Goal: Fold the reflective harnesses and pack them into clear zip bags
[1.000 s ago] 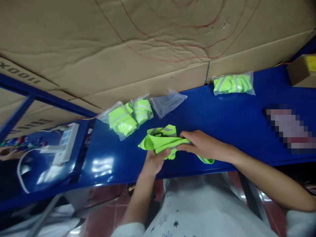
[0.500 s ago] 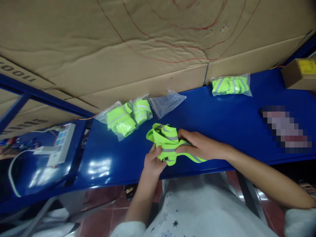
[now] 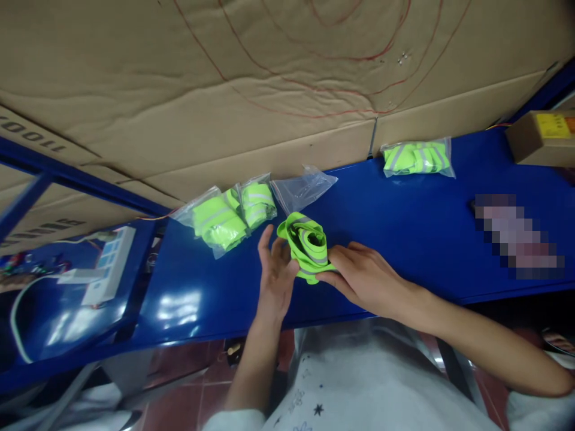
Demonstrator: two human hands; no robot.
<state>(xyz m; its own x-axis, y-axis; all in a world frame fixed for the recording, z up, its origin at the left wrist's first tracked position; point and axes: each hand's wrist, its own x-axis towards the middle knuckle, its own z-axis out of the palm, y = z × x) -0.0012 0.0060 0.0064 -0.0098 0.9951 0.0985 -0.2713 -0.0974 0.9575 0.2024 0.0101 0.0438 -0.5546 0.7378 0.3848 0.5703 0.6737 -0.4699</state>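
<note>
A loosely coiled neon-yellow strap with grey reflective stripes [image 3: 308,246] is between my hands, above the blue table [image 3: 386,227]. My right hand [image 3: 359,272] pinches its right side between thumb and fingers. On the other side my left hand [image 3: 275,269] has its fingers spread, with the thumb touching the coil's edge. Behind lies an empty clear bag [image 3: 303,188]. Two clear bags with folded neon straps, one larger [image 3: 220,220] and one smaller [image 3: 257,202], lie left of it.
Another bagged neon strap [image 3: 417,158] lies at the back right, near a cardboard box [image 3: 541,140]. A blurred-out flat object [image 3: 516,236] is on the right. Cardboard [image 3: 188,131] lines the back. A white power strip [image 3: 109,266] sits at the left.
The strap has been wound into a rounder coil and its loose tail at the right no longer shows. My left hand has opened its fingers from their grip on the strap.
</note>
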